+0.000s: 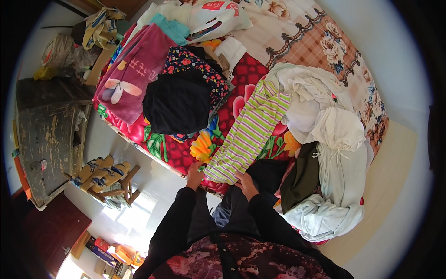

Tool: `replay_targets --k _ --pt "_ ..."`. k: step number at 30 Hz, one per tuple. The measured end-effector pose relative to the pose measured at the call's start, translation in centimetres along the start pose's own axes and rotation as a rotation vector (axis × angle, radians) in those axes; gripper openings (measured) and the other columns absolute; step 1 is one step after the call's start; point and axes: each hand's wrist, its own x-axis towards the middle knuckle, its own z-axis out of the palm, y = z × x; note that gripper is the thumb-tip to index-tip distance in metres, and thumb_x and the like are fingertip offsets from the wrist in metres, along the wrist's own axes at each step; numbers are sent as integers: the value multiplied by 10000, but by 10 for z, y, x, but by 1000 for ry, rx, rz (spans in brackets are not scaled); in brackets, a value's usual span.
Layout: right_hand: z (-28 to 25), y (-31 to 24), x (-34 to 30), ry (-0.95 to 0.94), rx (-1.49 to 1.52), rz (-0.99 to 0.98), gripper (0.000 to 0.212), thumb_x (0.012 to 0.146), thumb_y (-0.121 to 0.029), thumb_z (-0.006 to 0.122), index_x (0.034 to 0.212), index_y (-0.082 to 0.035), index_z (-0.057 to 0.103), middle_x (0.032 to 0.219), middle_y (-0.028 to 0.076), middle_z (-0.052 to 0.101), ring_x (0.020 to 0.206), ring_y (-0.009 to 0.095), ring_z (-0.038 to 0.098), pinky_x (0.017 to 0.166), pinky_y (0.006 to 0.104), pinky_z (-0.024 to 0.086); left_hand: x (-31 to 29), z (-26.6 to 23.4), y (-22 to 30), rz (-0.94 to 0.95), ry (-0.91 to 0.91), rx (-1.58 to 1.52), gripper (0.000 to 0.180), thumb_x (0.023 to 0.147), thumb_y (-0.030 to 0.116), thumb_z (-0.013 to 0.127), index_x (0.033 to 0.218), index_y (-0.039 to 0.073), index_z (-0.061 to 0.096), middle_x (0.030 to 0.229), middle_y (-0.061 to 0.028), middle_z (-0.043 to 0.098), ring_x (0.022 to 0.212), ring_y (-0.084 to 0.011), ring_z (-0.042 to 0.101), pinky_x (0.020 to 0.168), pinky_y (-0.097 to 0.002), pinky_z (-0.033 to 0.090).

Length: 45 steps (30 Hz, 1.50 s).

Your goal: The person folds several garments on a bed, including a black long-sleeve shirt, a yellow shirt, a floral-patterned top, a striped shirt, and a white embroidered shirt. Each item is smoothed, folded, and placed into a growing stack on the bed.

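At the bed's near edge, striped garment [248,132] hem clamped (both hands [194,174] [246,183]) between closed fingers.

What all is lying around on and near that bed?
striped garment: one, green, white and pink, near bed edge, both hands on its lower end
black garment: one, on a floral cloth, left of the striped one
magenta blanket: one, folded, bed's left end
white clothes: a pile, right side of bed
dark olive garment: one, below the white pile
wooden chair: one, on floor left
left hand: one, on striped hem
right hand: one, on striped hem
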Motion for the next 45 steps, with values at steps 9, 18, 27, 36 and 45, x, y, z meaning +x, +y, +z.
replay_targets --k 9,18,27,36,45 --pt "20 -6 -16 -70 40 53 332 755 -156 740 1055 -65 631 932 33 659 788 137 615 731 296 475 12 10 33 -31 -589 -364 539 686 125 738 1176 0 549 1095 -84 608 951 -154 567 787 -288 455" --pt "-5 -12 -43 -322 115 114 404 821 -97 651 1198 -30 522 1153 78 590 1055 224 578 879 387 462 -9 -40 85 -610 -767 -1014 484 844 172 616 1289 46 475 1149 -60 599 1062 -159 558 846 -293 472" --pt "5 -13 -66 -384 48 -4 487 826 -81 672 1274 -38 485 1237 70 560 1077 230 575 900 373 476 -15 -32 101 -348 -769 -758 500 765 65 654 1238 -17 515 1144 -88 621 1004 -193 599 872 -300 461" --pt "23 28 -120 -598 50 92 441 871 -190 646 1265 -73 487 1174 47 578 998 197 592 808 334 520 -70 -96 98 -248 -892 -674 510 785 69 674 1253 -41 502 1202 -94 591 1047 -196 566 944 -312 422" --pt "38 58 -154 -607 -143 446 336 855 -286 672 1108 -94 564 932 -11 609 716 91 578 629 222 516 -114 -132 83 -641 -929 -655 491 772 36 656 1243 4 520 1149 -86 618 1030 -198 594 872 -318 478"
